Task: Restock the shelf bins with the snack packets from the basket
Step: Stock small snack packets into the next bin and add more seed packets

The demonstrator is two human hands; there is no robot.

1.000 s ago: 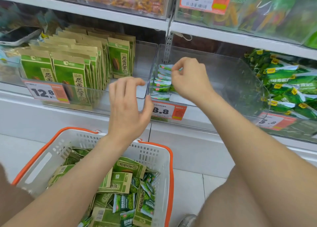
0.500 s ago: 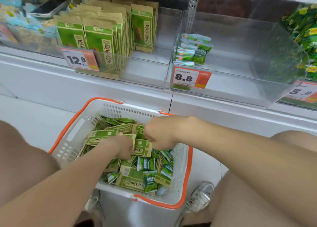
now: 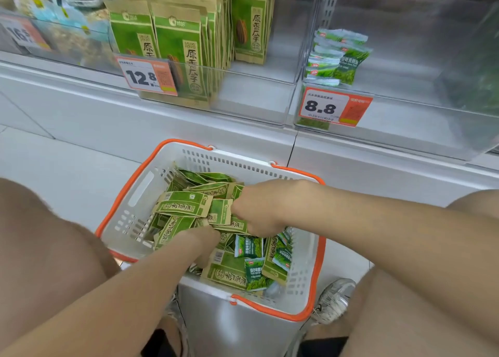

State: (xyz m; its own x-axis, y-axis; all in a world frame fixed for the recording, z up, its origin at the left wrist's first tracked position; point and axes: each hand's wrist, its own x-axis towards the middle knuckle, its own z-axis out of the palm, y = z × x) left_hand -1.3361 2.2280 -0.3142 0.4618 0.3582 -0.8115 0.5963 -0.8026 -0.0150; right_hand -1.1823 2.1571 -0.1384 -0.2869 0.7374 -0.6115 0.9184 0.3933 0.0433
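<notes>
Head view: with right hand (image 3: 259, 211) clenching snack packets (image 3: 183, 204), grip of left hand (image 3: 201, 239) hidden, lift 1 kind only from basket (image 3: 151, 173).

Orange-and-white price tag (image 3: 147, 77) on the clear plastic bin (image 3: 256, 97) reads 12.8; the neighbouring bin's tag (image 3: 334, 107) reads 8.8. Tall kraft-and-green packets (image 3: 178, 46) carry 原香瓜子.

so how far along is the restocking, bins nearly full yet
Not far, I'd judge. Done: the 12.8 bin holds rows of kraft packets; the 8.8 bin has one small stack of green packets. In hand: the left hand and right hand are down among packets in the basket, grips hidden. Left: the basket holds many packets and most of the 8.8 bin is bare.
</notes>
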